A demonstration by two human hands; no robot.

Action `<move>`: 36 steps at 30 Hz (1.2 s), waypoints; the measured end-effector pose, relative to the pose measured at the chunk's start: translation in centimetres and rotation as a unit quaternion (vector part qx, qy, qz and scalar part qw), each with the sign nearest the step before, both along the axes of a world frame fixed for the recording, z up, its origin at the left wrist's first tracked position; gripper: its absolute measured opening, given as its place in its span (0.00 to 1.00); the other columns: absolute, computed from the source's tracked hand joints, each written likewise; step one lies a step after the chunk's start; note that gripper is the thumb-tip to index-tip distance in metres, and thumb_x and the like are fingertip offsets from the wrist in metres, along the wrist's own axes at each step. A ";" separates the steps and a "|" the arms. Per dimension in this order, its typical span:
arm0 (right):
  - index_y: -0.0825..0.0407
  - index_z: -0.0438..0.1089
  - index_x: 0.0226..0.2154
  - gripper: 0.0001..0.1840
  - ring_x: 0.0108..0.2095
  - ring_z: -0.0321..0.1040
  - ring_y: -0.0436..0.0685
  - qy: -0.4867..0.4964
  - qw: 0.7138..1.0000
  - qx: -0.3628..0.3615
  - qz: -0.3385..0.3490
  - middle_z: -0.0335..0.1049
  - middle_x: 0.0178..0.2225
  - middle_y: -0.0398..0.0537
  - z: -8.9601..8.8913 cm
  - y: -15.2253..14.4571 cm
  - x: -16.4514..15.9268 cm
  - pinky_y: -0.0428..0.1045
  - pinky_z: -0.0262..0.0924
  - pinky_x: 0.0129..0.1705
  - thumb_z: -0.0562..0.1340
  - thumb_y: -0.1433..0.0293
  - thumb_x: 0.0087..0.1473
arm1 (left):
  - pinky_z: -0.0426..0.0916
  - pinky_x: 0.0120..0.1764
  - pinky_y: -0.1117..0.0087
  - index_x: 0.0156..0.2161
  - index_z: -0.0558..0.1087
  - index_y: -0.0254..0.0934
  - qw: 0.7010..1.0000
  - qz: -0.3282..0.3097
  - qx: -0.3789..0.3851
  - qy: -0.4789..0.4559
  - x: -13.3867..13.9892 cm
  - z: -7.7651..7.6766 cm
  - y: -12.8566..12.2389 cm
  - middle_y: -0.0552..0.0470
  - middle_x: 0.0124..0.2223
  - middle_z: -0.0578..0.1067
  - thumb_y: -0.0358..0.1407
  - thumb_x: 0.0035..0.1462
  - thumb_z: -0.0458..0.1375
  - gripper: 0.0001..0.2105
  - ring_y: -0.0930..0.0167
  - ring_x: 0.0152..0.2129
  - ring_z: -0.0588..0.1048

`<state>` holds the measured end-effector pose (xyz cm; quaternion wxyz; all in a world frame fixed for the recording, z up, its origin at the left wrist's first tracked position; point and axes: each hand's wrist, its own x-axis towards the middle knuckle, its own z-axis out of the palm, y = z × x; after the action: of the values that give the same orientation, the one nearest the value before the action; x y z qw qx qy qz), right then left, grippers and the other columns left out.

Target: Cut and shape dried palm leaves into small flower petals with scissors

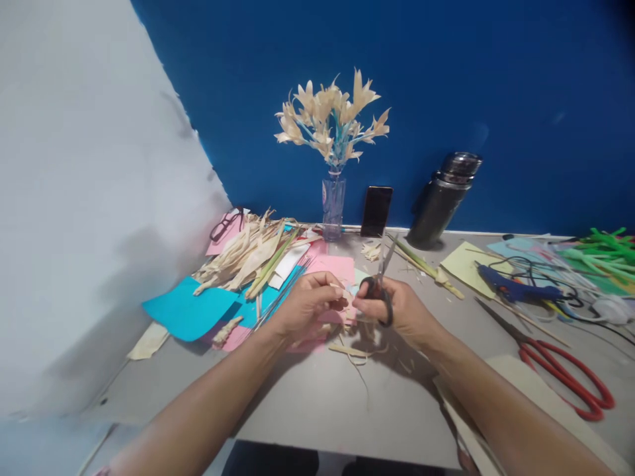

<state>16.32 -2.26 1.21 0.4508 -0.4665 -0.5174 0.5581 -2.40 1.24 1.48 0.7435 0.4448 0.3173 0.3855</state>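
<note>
My left hand (312, 301) is closed in a pinch over the desk's middle. A small pale piece of dried husk (348, 297) shows at its fingertips, partly hidden by the fingers. Facing it, my right hand (404, 307) grips small black-handled scissors (387, 261), blades pointing up and away from me. The right fingertips come close to the husk piece; whether they touch it I cannot tell. Beneath both hands lie pink paper (340, 268) and thin husk scraps (350, 350). To the left is a pile of dried husks (253, 254).
Husk flowers (330, 109) stand in a clear bottle (333, 208) by the wall, near a phone (377, 211) and a leaning flask (441, 201). On the right are red-handled scissors (560, 367), a blue glue gun (518, 284) with cables and green pipe cleaners (605, 248). Blue paper (191, 307) lies left.
</note>
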 end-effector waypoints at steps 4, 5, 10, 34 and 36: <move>0.53 0.69 0.31 0.17 0.26 0.64 0.51 0.011 1.000 0.023 -0.015 0.68 0.26 0.41 0.0 -0.2 -0.4 0.47 0.61 0.29 0.73 0.64 0.39 | 0.69 0.29 0.69 0.25 0.69 0.33 0.999 -0.017 0.007 0.041 0.6 0.3 -0.5 0.52 0.28 0.74 0.31 0.45 0.66 0.08 0.71 0.23 0.75; 0.53 0.69 0.31 0.17 0.26 0.63 0.51 0.006 1.000 0.023 -0.010 0.68 0.26 0.41 0.0 -0.3 -0.4 0.46 0.60 0.29 0.72 0.64 0.39 | 0.69 0.30 0.68 0.25 0.69 0.33 0.999 -0.018 0.008 0.042 0.7 0.2 -0.6 0.52 0.28 0.74 0.31 0.44 0.66 0.08 0.71 0.23 0.75; 0.54 0.68 0.29 0.15 0.25 0.62 0.49 -0.016 0.999 0.025 0.011 0.67 0.24 0.40 -0.1 -0.2 0.0 0.45 0.58 0.28 0.71 0.65 0.39 | 0.66 0.30 0.71 0.25 0.70 0.33 0.999 -0.040 -0.009 0.018 1.3 -0.7 -0.7 0.52 0.25 0.73 0.31 0.43 0.66 0.08 0.73 0.22 0.73; 0.53 0.67 0.31 0.14 0.26 0.71 0.52 -0.006 0.999 0.034 0.043 0.72 0.25 0.41 -0.1 -0.2 0.6 0.45 0.64 0.29 0.71 0.68 0.42 | 0.62 0.30 0.74 0.27 0.68 0.33 0.997 -0.068 -0.037 -0.020 1.7 -1.5 -1.7 0.52 0.25 0.71 0.35 0.48 0.67 0.11 0.75 0.22 0.69; 0.53 0.67 0.30 0.15 0.25 0.71 0.52 0.001 0.999 0.028 0.046 0.72 0.24 0.42 0.0 -0.4 0.6 0.45 0.64 0.28 0.71 0.68 0.42 | 0.63 0.30 0.73 0.27 0.68 0.34 0.993 -0.091 -0.056 -0.049 1.6 -1.7 -1.8 0.52 0.25 0.71 0.35 0.49 0.67 0.11 0.75 0.23 0.69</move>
<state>16.90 -2.61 1.21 0.4381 -0.4290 -0.5535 0.5636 -0.76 -0.55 -0.19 0.8137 0.4101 0.2603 0.3193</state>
